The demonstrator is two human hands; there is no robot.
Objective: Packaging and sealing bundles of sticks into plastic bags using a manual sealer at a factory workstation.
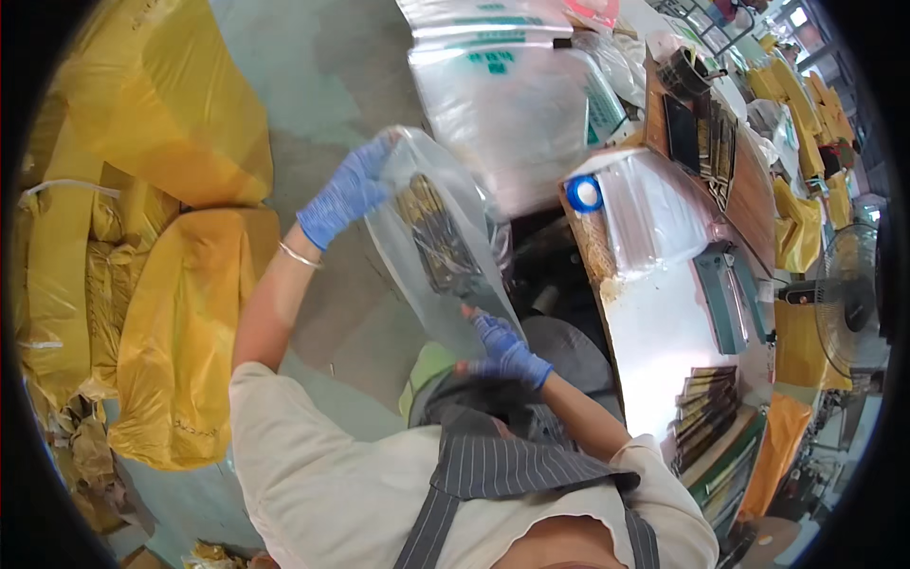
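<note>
A long clear plastic bag (394, 248) hangs slantwise in front of me, with several dark packets printed in gold (438, 232) inside it. My left hand (346, 194), in a blue knitted glove, is closed on the bag's upper edge. My right hand (512, 353), gloved the same way with bare fingertips, is at the bag's lower end. Its fingers are spread apart, and I cannot tell how firmly they touch the plastic.
Yellow wrapped bundles (180, 332) are piled on the left. To the right, a white table (645, 318) carries stacked clear bags (502, 123), a tape roll (585, 193), a dark green boxy device (725, 294) and fanned packets (706, 403). A fan (853, 303) stands beyond.
</note>
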